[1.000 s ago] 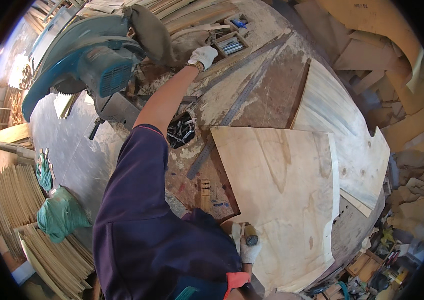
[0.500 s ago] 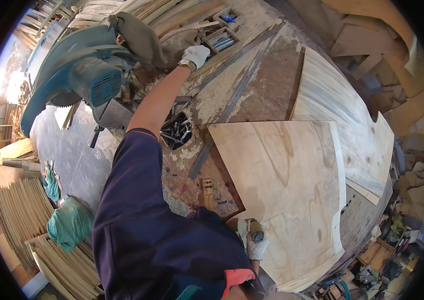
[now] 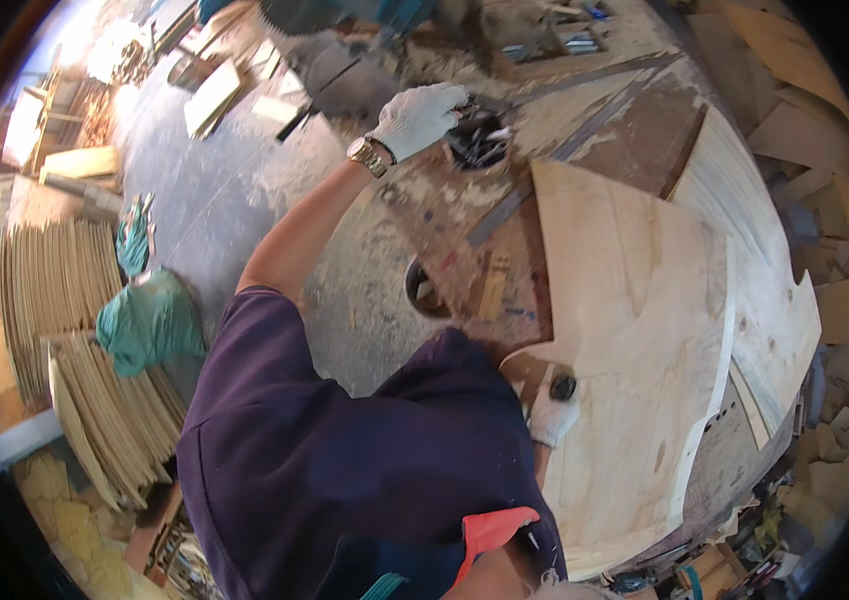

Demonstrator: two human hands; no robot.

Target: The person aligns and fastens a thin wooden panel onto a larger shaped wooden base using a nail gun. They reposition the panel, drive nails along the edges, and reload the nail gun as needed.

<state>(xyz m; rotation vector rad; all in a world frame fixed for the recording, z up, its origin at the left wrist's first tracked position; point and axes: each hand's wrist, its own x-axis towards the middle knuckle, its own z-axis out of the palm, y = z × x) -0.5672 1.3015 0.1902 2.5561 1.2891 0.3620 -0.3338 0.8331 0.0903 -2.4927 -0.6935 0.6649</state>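
My left hand, in a white knit glove with a metal-banded watch at the wrist, reaches forward with its fingers stretched out. Its fingertips are at the edge of a container of dark metal pieces; whether they touch any piece is hidden. My right hand, also gloved in white, rests by the near left edge of a pale plywood sheet. It is closed around a dark, round-ended object whose kind I cannot make out.
A blue-green circular saw stands at the far edge. A second board lies under the plywood. On the worktop are a metal straightedge and a small wooden piece. Stacked wooden strips and green cloth lie left.
My left hand has come back from beside the small compartment box to the container of metal pieces. The view has shifted, while my right hand keeps its hold by the plywood edge.
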